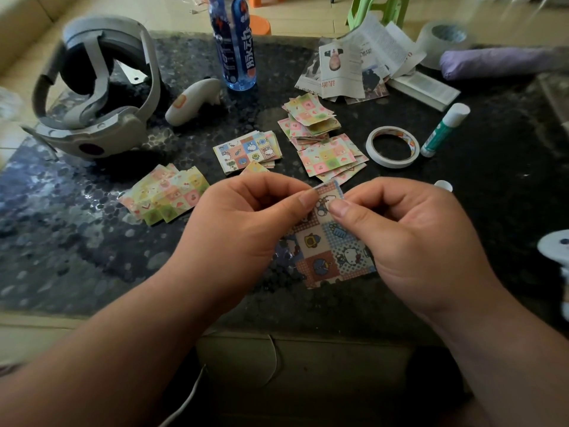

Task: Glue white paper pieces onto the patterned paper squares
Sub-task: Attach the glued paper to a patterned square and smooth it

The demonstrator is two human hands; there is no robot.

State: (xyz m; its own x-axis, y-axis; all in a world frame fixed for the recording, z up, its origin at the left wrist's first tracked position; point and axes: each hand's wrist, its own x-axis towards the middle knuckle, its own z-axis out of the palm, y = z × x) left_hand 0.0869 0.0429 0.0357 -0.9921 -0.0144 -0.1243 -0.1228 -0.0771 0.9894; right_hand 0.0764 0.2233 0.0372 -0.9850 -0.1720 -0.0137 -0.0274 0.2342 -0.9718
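Our left hand [246, 223] and right hand [409, 241] pinch the top edge of a cartoon-printed paper square [332, 254]. A green-and-white glue stick [443, 131] lies beyond, nearer the right.

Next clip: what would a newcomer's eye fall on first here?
The left hand and right hand pinch the top edge of a cartoon-patterned paper square at centre front. Behind them, stacks of similar squares lie on the dark table, with a grey headset far left and a glue stick and tape roll on the right.
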